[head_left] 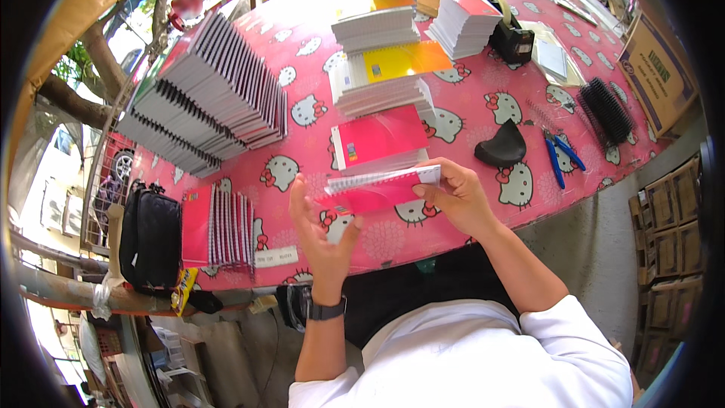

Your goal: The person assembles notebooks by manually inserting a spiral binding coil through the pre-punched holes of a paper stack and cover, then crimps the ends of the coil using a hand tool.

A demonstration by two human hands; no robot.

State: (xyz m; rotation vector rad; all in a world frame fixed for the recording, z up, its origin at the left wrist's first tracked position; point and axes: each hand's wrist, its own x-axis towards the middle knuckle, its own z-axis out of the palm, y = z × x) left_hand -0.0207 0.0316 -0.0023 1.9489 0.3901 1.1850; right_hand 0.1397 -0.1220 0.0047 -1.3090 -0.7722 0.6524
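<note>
My right hand [459, 198] grips a pink-covered notebook [377, 190] by its right end, holding it above the table's near edge. A white spiral edge runs along the notebook's far side. My left hand [321, 228] is open with fingers spread, its palm against the notebook's left end. Just beyond lies a stack of pink-covered notebooks [381, 142], and behind that a stack with a yellow cover [396, 64].
The table has a pink cartoon-cat cloth [483, 110]. Leaning rows of bound notebooks [204, 95] and a smaller row [219, 228] stand at left beside a black bag [149, 238]. Blue pliers [560, 155], black spiral coils [608, 110], a tape dispenser [512, 38] and cardboard boxes [655, 68] lie at right.
</note>
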